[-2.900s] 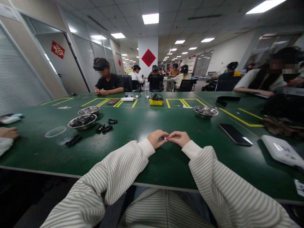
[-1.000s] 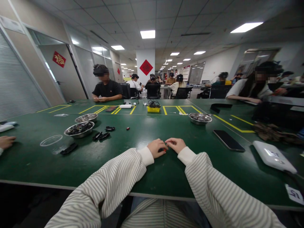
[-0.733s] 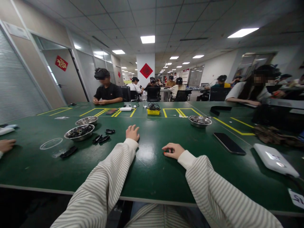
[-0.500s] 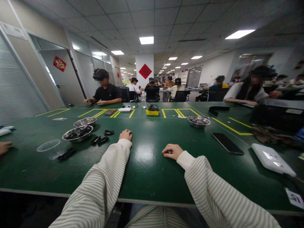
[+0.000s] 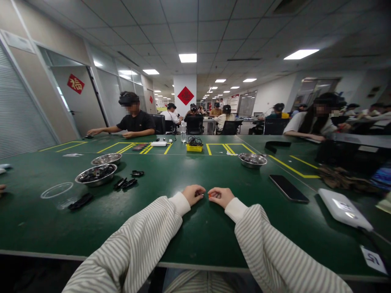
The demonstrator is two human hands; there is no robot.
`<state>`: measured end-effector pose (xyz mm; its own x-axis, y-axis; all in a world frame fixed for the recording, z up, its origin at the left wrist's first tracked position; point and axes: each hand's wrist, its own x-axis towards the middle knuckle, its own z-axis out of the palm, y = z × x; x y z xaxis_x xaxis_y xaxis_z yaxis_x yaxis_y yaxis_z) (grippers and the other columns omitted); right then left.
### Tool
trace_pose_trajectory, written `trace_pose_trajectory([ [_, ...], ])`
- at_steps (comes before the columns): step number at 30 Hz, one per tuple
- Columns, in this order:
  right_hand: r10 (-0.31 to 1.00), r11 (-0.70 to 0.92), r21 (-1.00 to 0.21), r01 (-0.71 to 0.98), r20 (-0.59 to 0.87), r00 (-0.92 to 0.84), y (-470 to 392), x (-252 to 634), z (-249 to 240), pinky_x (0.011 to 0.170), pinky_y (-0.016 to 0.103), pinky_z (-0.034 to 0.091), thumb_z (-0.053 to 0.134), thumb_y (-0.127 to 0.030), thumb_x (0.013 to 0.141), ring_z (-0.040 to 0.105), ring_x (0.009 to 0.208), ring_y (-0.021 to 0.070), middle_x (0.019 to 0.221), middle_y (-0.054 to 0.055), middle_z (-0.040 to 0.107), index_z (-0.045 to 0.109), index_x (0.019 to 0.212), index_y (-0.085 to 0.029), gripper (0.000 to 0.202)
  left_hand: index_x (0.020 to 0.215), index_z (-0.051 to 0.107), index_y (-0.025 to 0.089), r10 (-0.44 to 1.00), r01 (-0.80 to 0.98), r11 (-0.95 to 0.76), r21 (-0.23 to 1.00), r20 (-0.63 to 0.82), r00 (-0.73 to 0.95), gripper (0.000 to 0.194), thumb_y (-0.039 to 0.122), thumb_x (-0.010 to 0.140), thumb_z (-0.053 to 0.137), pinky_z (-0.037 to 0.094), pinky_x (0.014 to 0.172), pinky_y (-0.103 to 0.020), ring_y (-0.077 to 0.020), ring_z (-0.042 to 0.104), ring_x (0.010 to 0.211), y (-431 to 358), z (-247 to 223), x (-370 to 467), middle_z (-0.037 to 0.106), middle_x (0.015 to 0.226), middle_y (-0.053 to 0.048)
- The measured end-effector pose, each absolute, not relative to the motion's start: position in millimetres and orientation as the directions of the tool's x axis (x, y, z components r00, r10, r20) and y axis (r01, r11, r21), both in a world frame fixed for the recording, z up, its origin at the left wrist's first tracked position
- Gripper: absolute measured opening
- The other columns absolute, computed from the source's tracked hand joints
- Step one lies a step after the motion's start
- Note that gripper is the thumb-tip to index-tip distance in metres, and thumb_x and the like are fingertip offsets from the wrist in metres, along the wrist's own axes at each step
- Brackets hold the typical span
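Note:
Close together over the middle of the green table (image 5: 146, 228) are my two hands, a narrow gap between their fingertips. My right hand (image 5: 222, 196) is closed in a pinch on a small orange piece (image 5: 209, 195), of which only a bit shows. The fingers of my left hand (image 5: 193, 194) are curled together too, with a tiny shiny speck at the tips that is too small to name. Left of my hands lie several black plastic parts (image 5: 126, 184). A steel bowl (image 5: 80, 178) beyond them holds more dark parts.
Farther left stand a second steel bowl (image 5: 105, 155), a clear plastic cup (image 5: 50, 195) and a black piece (image 5: 81, 201). To the right are a bowl of small parts (image 5: 253, 165), a phone (image 5: 288, 188) and a white power bank (image 5: 343, 208). People sit around the table.
My left hand has come back and right from the far part of the table to beside my right hand. The right hand keeps its pinch. The clear cup now stands up.

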<state>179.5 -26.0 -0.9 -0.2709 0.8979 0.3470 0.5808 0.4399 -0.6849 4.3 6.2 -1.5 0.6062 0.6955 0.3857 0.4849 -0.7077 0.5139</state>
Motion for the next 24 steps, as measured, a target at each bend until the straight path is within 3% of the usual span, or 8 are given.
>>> trace_pose_trajectory([
  [9, 0.926, 0.377, -0.770, 0.514, 0.299, -0.231, -29.9, 176.8, 5.2, 0.056, 0.024, 0.049, 0.062, -0.021, 0.055, 0.059, 0.056, 0.0139, 0.062, 0.005, 0.065, 0.064, 0.073, -0.012, 0.021, 0.078, 0.057, 0.014, 0.732, 0.397, -0.666, 0.631, 0.450, 0.512, 0.017, 0.013, 0.061, 0.055, 0.044, 0.060, -0.020, -0.0074, 0.052, 0.060, -7.9, 3.0, 11.7, 0.058, 0.070, 0.000],
  [17, 0.927, 0.373, -0.828, 0.418, 0.320, -0.194, -30.3, 176.3, 6.8, 0.066, 0.028, 0.049, 0.060, -0.021, 0.056, 0.061, 0.066, 0.0173, 0.071, 0.008, 0.066, 0.065, 0.074, -0.011, 0.021, 0.079, 0.055, 0.014, 0.719, 0.396, -0.684, 0.612, 0.476, 0.507, 0.018, 0.014, 0.061, 0.056, 0.042, 0.056, -0.019, -0.0068, 0.048, 0.057, -10.3, 5.3, 11.7, 0.054, 0.068, 0.000],
  [24, 0.925, 0.380, -0.829, 0.412, 0.341, -0.167, -28.9, 178.3, 6.0, 0.062, 0.027, 0.050, 0.061, -0.022, 0.056, 0.061, 0.062, 0.0166, 0.068, 0.007, 0.066, 0.064, 0.075, -0.011, 0.023, 0.078, 0.055, 0.015, 0.675, 0.420, -0.737, 0.530, 0.549, 0.493, 0.015, 0.016, 0.063, 0.055, 0.041, 0.058, -0.020, -0.0075, 0.046, 0.059, -12.4, 9.8, 10.1, 0.052, 0.068, 0.000],
])
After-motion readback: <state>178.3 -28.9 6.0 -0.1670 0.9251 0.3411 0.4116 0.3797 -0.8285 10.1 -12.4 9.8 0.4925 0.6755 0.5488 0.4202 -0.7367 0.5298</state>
